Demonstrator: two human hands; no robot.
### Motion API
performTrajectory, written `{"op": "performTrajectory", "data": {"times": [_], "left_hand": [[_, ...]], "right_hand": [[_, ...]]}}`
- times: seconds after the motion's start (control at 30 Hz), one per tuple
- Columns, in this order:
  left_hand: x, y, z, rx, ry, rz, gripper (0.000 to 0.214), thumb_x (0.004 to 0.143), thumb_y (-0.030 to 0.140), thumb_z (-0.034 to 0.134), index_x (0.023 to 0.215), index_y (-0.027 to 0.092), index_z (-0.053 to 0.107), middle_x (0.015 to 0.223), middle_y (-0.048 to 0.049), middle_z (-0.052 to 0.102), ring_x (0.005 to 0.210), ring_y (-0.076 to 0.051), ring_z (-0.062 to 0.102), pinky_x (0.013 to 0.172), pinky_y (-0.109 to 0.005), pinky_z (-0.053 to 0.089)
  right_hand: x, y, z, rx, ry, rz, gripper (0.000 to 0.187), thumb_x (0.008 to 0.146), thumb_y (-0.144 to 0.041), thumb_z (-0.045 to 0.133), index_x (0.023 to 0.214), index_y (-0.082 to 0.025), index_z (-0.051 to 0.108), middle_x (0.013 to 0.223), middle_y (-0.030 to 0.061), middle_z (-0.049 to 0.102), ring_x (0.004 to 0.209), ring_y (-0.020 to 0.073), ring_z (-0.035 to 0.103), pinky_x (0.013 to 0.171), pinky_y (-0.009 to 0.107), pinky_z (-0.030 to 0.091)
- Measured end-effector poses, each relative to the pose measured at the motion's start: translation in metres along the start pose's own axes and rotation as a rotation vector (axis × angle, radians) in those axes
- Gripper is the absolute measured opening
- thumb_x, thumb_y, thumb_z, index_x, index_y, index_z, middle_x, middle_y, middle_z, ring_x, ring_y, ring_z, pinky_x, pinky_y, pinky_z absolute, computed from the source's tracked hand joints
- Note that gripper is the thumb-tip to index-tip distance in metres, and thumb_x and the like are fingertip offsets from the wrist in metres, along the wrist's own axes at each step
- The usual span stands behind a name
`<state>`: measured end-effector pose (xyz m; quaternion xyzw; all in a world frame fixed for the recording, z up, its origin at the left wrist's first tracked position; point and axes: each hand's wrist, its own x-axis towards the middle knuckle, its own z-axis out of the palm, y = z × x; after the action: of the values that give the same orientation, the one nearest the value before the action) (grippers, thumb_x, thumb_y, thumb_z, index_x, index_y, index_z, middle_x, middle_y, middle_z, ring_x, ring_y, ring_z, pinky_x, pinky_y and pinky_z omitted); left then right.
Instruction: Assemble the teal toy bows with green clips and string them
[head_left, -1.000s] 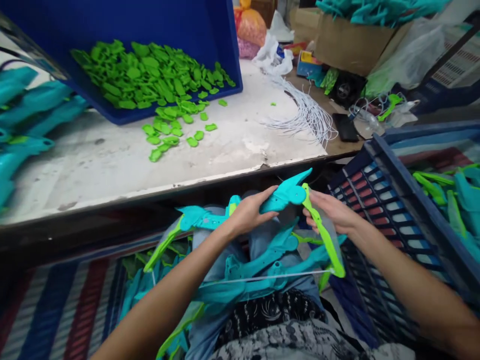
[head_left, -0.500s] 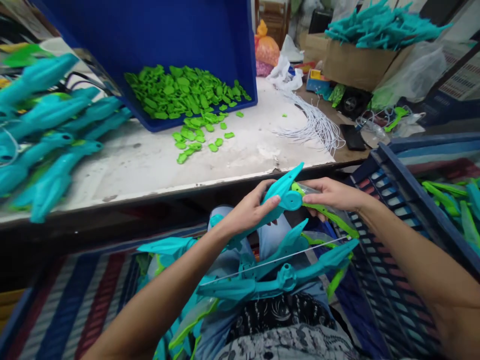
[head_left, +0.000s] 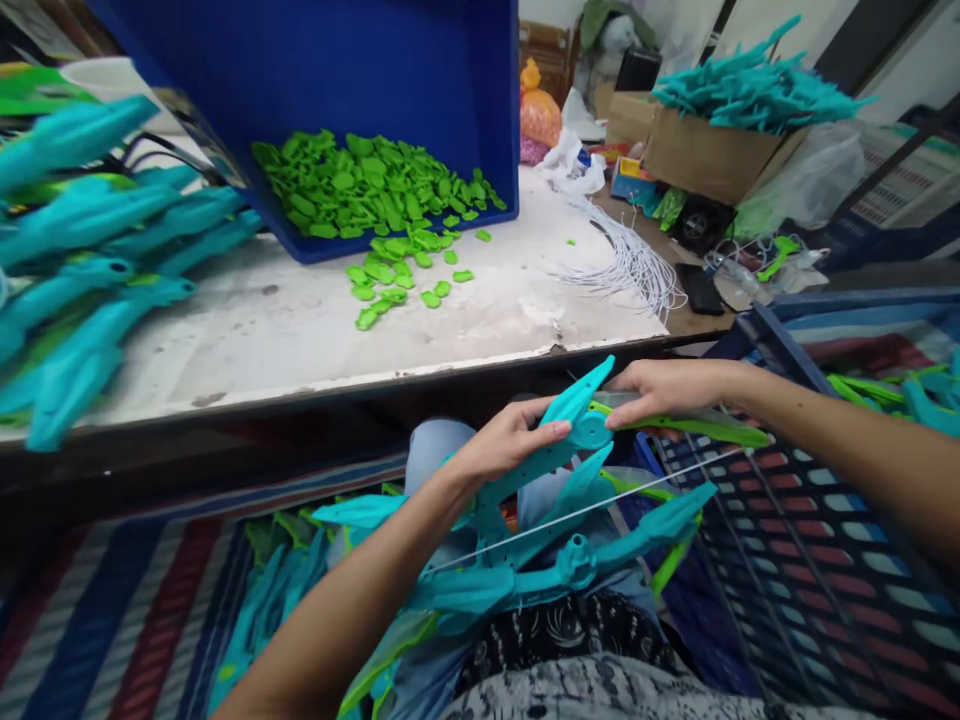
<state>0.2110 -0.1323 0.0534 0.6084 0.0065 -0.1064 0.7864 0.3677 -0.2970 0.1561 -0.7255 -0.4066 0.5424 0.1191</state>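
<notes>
My left hand (head_left: 504, 443) grips the teal body of a toy bow (head_left: 571, 409) just below the table edge. At the bow's round joint, my right hand (head_left: 661, 389) pinches its lime green limb (head_left: 705, 428), which now points out to the right. More teal bows (head_left: 570, 560) with a white string lie piled on my lap beneath both hands.
A tilted blue bin (head_left: 420, 90) spills small green plastic pieces (head_left: 390, 190) onto the worn white table (head_left: 262, 330). Teal bows (head_left: 82, 270) are stacked at the left. White strings (head_left: 626, 262) lie at the right. A blue crate (head_left: 817, 560) stands beside my right arm.
The green limb has swung from hanging downward to pointing right. My right hand has moved up and outward with it, and the view has shifted up and left.
</notes>
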Motion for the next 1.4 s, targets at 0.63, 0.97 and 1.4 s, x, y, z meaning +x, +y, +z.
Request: {"op": "performTrajectory", "data": {"times": [0.63,0.97,1.4], "left_hand": [[-0.024,0.045,-0.044,0.55,0.068,0.112,0.062,0.08,0.052,0.062,0.13,0.019,0.048,0.107,-0.0076,0.066,0.093,-0.022,0.061,0.079,-0.031,0.05],[-0.117,0.107,-0.074,0.964,0.596,0.19,0.057,0.068,0.044,0.075,0.116,0.018,0.059,0.095,-0.0036,0.067,0.091,-0.023,0.062,0.079,-0.034,0.05],[-0.29,0.049,-0.061,-0.439,1.537,0.619,0.065,0.082,0.076,0.038,0.092,0.016,0.061,0.087,-0.01,0.067,0.091,-0.028,0.066,0.077,-0.041,0.056]], "right_hand": [[0.03,-0.025,-0.004,-0.015,0.267,-0.261,0.055,0.073,-0.042,0.073,0.119,-0.015,0.059,0.057,-0.0059,0.058,0.041,0.0082,0.051,0.04,0.018,0.038],[0.087,-0.107,-0.007,0.011,0.274,-0.696,0.071,0.073,-0.049,0.073,0.13,-0.011,0.054,0.049,-0.0066,0.054,0.038,0.0086,0.048,0.038,0.02,0.038],[0.172,-0.148,0.127,-0.466,0.619,-1.388,0.037,0.094,-0.029,0.043,0.127,-0.022,0.06,0.089,0.0079,0.067,0.079,0.0184,0.062,0.071,0.031,0.052]]}}
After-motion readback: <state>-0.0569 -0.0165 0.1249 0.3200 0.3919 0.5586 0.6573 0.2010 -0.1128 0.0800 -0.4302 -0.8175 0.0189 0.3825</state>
